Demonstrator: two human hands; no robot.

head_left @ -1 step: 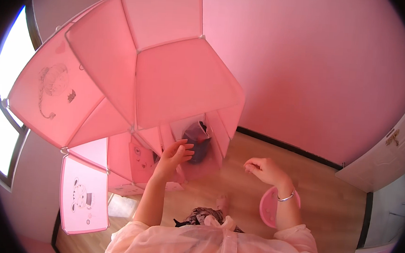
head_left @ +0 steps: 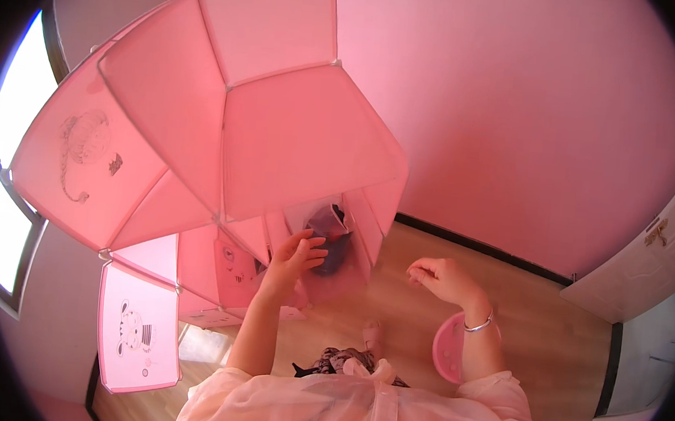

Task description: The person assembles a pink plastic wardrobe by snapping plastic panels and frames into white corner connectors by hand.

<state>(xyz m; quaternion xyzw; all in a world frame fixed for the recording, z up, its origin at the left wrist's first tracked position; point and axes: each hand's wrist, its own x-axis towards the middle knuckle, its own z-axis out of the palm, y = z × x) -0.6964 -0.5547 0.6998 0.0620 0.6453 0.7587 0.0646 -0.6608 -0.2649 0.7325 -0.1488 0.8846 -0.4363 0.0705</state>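
Observation:
My left hand (head_left: 295,258) is held up in front of the open lower compartment of a pink panel cabinet (head_left: 303,142). Its fingers are apart and nothing is in them. Behind that hand, dark bundled fabric (head_left: 333,245) lies inside the compartment. My right hand (head_left: 444,279) hovers over the wood floor, right of the cabinet, with a silver bangle on the wrist. Its fingers curl inward in a loose closed shape, and I see nothing in them. Neither hand touches the cabinet.
A white-pink cabinet door with a cartoon animal (head_left: 140,328) sticks out at lower left. Partly behind my right forearm, a round pink stool-like object (head_left: 447,347) stands on the wood floor (head_left: 400,324). A white door (head_left: 635,266) is at right, a bright window (head_left: 21,83) at left.
Both hands keep their poses, with my right hand a touch higher in the picture. The cabinet's outline has shifted very slightly left.

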